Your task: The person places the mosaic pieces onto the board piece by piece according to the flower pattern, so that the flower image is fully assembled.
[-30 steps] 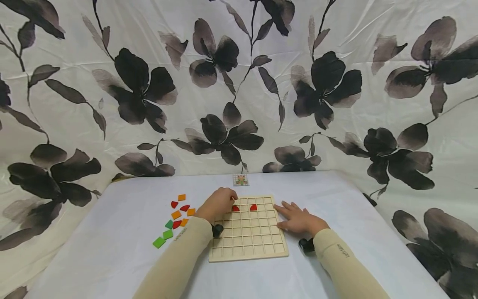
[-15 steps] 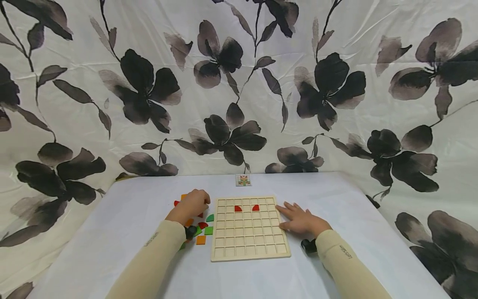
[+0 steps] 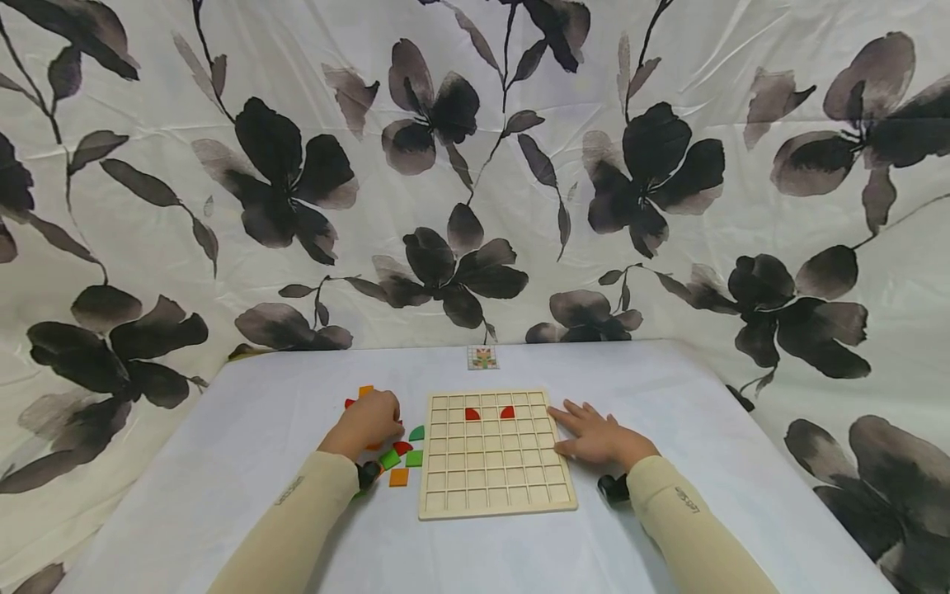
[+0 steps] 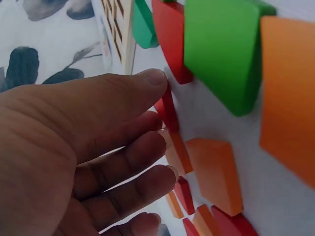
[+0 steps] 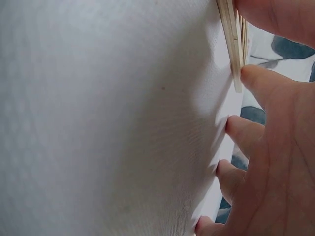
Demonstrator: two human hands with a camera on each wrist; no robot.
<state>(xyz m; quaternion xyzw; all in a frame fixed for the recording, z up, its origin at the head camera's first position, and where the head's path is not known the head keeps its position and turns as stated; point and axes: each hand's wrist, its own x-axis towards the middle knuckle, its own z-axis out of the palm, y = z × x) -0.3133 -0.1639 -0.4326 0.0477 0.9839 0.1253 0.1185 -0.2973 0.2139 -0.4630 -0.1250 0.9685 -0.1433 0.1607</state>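
My left hand (image 3: 371, 421) is over the loose pieces left of the wooden grid board (image 3: 497, 462). In the left wrist view its thumb and index fingertip lie on either side of a red piece (image 4: 168, 109), pinching it at the tabletop. The other fingers are bent and hold nothing. My right hand (image 3: 594, 436) rests with spread fingers at the board's right edge. In the right wrist view thumb and index finger touch the board's edge (image 5: 231, 44), while the other fingertips rest on the cloth. Two red quarter-round pieces (image 3: 508, 412) sit in the board's second row.
Close to the left hand lie a green square (image 3: 414, 459), a green rounded piece (image 3: 417, 433), an orange square (image 3: 398, 478) and several more red and orange pieces, partly hidden. A small patterned card (image 3: 482, 357) lies beyond the board. Floral cloth (image 3: 460, 272) hangs behind the table.
My left hand has left the board for the loose pieces, then shifted slightly nearer onto a red piece. The right hand keeps its place at the board's edge.
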